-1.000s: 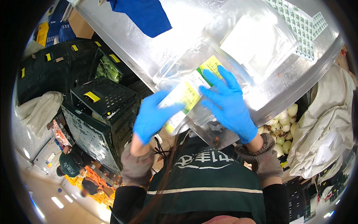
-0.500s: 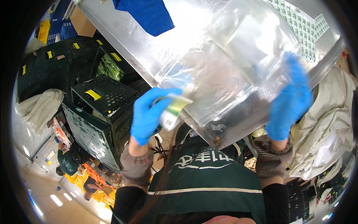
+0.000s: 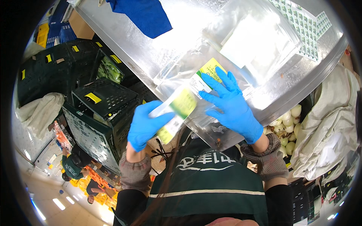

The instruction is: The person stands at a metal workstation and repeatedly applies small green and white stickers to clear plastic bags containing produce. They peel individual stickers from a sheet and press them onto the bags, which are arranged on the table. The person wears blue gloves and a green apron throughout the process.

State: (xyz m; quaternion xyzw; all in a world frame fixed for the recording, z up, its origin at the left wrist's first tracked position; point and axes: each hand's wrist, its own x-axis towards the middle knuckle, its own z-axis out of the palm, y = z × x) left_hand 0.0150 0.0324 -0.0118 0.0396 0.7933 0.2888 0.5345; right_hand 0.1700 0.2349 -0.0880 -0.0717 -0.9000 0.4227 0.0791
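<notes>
My left hand (image 3: 145, 122), in a blue glove, is closed on a bunch of yellow-green and white labels (image 3: 184, 103) beside the metal table's near corner. Motion smears the printing on them. A single yellow, green and white label (image 3: 212, 69) lies on a clear plastic bag (image 3: 174, 69). Over that label's near edge my gloved right hand (image 3: 235, 109) spreads its fingers, palm down, holding nothing that shows. Whether the label is stuck to the bag I cannot tell.
More clear bags (image 3: 281, 49) lie on the metal table (image 3: 277, 90), with a blue cloth (image 3: 145, 17) and sticker sheets (image 3: 307, 35). White onions (image 3: 288, 126) and a pale sack (image 3: 328, 124) are at right. Dark crates (image 3: 90, 124) stand left; two people work beyond.
My right hand has come left from the table's right side onto the bag, where a label now lies. My left hand has lowered slightly with its labels. The onions at right have come into sight.
</notes>
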